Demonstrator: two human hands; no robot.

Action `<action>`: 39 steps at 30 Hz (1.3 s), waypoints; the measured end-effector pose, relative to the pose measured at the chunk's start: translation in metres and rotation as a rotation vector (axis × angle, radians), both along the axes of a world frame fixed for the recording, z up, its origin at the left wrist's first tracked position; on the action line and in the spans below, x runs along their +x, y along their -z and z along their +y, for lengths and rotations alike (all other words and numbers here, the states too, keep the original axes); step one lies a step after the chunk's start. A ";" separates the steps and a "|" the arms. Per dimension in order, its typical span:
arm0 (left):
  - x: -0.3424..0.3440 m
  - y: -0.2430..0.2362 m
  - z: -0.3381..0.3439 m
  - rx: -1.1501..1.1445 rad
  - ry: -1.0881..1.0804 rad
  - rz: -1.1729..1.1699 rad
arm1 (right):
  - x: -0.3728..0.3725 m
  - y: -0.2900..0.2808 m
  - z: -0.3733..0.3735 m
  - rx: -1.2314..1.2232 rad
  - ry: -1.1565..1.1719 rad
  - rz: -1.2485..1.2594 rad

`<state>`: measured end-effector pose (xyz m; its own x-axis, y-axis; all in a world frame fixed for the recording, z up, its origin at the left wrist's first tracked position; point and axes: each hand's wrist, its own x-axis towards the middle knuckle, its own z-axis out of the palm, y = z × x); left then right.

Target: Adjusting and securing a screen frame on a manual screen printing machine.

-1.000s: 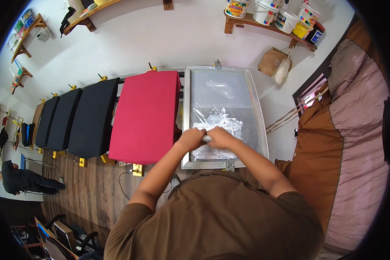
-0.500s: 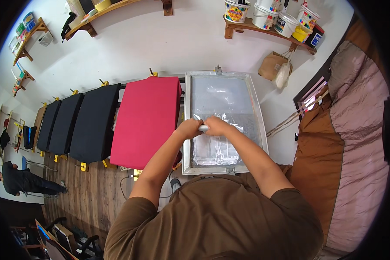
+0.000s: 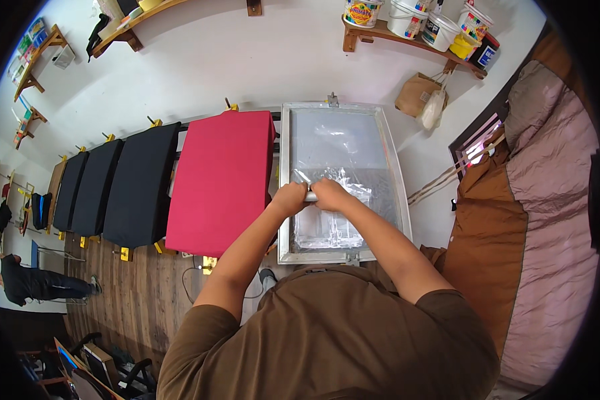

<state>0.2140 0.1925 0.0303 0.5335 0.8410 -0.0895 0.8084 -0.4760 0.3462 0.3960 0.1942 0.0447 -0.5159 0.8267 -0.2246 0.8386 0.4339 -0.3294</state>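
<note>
Both my hands are closed round the light grey handle of a squeegee, held over the middle of a screen-printing frame. My left hand grips its left side and my right hand its right, close together. Most of the tool is hidden by my fingers. Beneath them, the screen mesh looks pale at the far half and darker, with shiny streaks, at the near half. The frame lies flat, with a metal clamp at its far edge.
Left of the frame, a red cloth-covered board stands beside several black-covered boards. Paint tubs line a wall shelf. Brown and pink fabric hangs at the right. Another person stands at far left.
The whole view has shifted slightly. My hands and the squeegee sit a little nearer to me along the screen; the grip is the same.
</note>
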 end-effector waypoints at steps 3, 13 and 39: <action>-0.001 0.001 -0.003 0.029 -0.015 -0.038 | -0.002 0.007 -0.001 0.036 0.017 -0.005; -0.001 -0.013 -0.031 -0.001 0.104 -0.017 | 0.000 -0.002 -0.031 -0.007 -0.013 0.007; -0.006 -0.007 -0.140 0.031 0.091 -0.129 | 0.006 0.006 -0.135 0.031 -0.094 0.160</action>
<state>0.2079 0.0521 0.0371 0.6131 0.7900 0.0099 0.7111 -0.5573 0.4287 0.4019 0.0597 0.0390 -0.6186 0.7782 -0.1083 0.7316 0.5202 -0.4406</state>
